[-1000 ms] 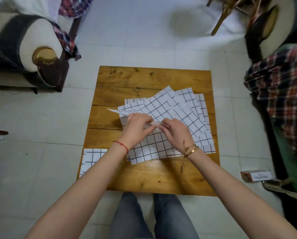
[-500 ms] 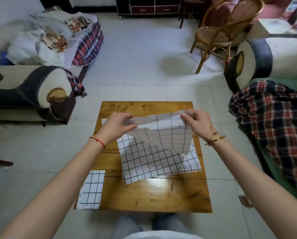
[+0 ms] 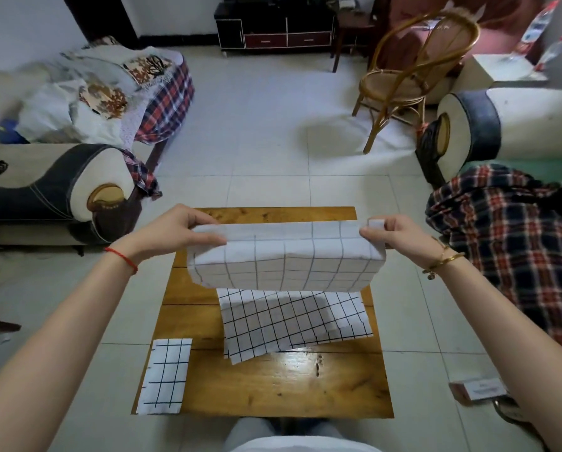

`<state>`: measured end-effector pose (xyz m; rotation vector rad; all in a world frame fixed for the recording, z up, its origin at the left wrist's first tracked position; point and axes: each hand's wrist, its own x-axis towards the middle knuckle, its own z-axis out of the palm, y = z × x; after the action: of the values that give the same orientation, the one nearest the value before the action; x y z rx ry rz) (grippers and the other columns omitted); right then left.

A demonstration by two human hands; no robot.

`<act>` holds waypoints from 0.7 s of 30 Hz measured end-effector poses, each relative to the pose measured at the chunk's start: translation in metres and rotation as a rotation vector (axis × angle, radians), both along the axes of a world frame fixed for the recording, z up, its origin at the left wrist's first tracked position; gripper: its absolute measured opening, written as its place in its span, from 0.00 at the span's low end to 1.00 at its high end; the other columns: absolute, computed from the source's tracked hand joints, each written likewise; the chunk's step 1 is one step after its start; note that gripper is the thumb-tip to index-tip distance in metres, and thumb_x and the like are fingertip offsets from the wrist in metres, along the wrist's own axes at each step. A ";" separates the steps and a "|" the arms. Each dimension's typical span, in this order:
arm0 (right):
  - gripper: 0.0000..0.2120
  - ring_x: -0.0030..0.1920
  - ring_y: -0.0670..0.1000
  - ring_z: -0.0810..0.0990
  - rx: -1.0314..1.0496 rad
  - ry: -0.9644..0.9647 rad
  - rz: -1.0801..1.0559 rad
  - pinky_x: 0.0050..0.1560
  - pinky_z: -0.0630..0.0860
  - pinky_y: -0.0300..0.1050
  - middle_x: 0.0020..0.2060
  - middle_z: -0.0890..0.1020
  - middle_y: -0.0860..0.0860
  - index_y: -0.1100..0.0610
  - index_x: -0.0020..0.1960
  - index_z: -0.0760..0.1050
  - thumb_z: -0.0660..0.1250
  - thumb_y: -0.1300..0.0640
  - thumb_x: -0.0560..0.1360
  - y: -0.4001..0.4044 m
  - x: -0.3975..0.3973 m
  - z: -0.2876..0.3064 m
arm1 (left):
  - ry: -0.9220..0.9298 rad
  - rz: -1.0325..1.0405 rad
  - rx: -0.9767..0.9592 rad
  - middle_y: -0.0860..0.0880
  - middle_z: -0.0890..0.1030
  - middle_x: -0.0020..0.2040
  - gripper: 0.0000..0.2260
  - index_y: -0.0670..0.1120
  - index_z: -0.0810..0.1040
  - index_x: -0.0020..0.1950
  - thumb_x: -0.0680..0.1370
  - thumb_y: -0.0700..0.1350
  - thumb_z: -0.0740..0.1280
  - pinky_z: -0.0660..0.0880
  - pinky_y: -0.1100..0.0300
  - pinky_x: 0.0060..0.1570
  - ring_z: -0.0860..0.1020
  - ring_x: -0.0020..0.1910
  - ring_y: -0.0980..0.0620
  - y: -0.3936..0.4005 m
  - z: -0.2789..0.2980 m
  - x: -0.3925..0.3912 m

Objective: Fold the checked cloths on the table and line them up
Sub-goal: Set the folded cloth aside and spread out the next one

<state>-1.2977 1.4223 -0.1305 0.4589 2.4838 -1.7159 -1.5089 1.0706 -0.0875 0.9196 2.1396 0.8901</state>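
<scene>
Both hands (left (image 3: 175, 234), right (image 3: 400, 234)) grip a white, black-gridded checked cloth (image 3: 286, 262) stretched taut, its lower edge hanging.

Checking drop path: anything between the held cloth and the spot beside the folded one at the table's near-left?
Nothing visible. The held cloth hangs above the loose pile; bare table lies right of the folded cloth.

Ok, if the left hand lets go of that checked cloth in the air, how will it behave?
Probably floppy: the cloth sags and drapes between the left hand and right hand. Likely light, since fingertip pinches carry it. Released, that side would probably drop toward the unfolded pile.
</scene>
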 end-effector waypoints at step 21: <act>0.14 0.33 0.50 0.67 0.347 -0.223 -0.366 0.34 0.63 0.43 0.28 0.70 0.51 0.63 0.34 0.73 0.66 0.55 0.74 0.029 -0.155 -0.146 | -0.018 0.336 0.029 0.52 0.83 0.49 0.06 0.47 0.83 0.52 0.76 0.43 0.70 0.71 0.70 0.50 0.77 0.48 0.63 0.069 -0.180 -0.124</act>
<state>-1.4525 1.4514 -0.2768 1.1296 2.6500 -1.2285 -1.6330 1.1392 -0.2678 0.5693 2.3098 1.0878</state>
